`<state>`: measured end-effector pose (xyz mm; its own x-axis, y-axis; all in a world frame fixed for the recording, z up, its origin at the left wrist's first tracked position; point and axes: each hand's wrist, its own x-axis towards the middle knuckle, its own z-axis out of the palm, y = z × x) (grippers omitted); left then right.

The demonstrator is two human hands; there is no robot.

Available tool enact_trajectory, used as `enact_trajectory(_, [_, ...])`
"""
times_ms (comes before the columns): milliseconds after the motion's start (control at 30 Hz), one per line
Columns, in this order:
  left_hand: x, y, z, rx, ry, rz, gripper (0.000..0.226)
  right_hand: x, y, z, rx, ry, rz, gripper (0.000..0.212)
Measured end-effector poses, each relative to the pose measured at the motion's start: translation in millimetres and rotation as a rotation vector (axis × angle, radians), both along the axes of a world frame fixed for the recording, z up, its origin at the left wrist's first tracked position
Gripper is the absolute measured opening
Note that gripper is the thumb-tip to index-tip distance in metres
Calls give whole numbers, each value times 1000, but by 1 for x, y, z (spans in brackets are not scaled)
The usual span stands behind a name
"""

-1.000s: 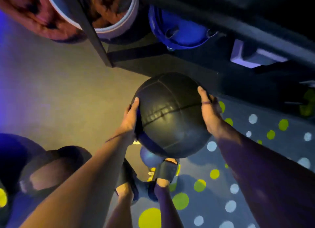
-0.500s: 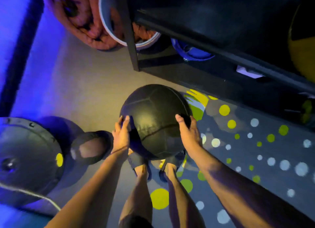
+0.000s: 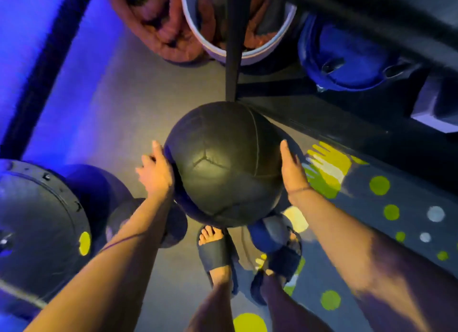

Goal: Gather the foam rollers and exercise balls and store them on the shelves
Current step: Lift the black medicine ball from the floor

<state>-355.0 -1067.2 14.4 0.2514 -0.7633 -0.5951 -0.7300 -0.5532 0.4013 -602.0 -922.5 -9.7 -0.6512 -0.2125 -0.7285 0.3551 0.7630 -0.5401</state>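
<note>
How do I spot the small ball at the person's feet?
Find the big black ball between the left hand and right hand. Just below it, by the right sandal, lies the small ball. It is blue, smaller than the dark ball under the left forearm.

One camera sits on the person's head. It looks almost straight down at the floor (image 3: 138, 108), close above the ball (image 3: 223, 165).

Black ball (image 3: 224, 163): leather-like skin, stitched seams, soft sheen. Floor (image 3: 128, 113): matt grey. Blue domes (image 3: 344, 59): smooth, glossy. Shelf post (image 3: 233, 46): matt black. Sandals (image 3: 215, 251): matt, dark.
</note>
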Motion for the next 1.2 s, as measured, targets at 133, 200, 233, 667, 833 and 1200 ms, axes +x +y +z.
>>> enact_trajectory(133, [9, -26, -37, 56, 428, 237, 61, -24, -10, -54, -389, -121, -25, 39])
enact_trajectory(200, [0, -25, -44, 273, 708, 213, 55, -33, -4, -60, -425, -248, -102, 37])
enact_trajectory(233, [-3, -24, -39, 326, 761, 202, 52, -29, -5, -48, -372, -301, -148, 38])
enact_trajectory(667, [30, 58, 326, 347, 698, 217, 62, 0, 82, 369, -305, -461, -285, 42])
enact_trajectory(833, [-11, 62, 448, 245, 779, 87, 78, -50, 75, 523, -453, -350, -236, 40])
enact_trajectory(1200, [-182, 32, 611, -296, 842, -299, 52, -154, 32, 652, -719, -32, -274, 36])
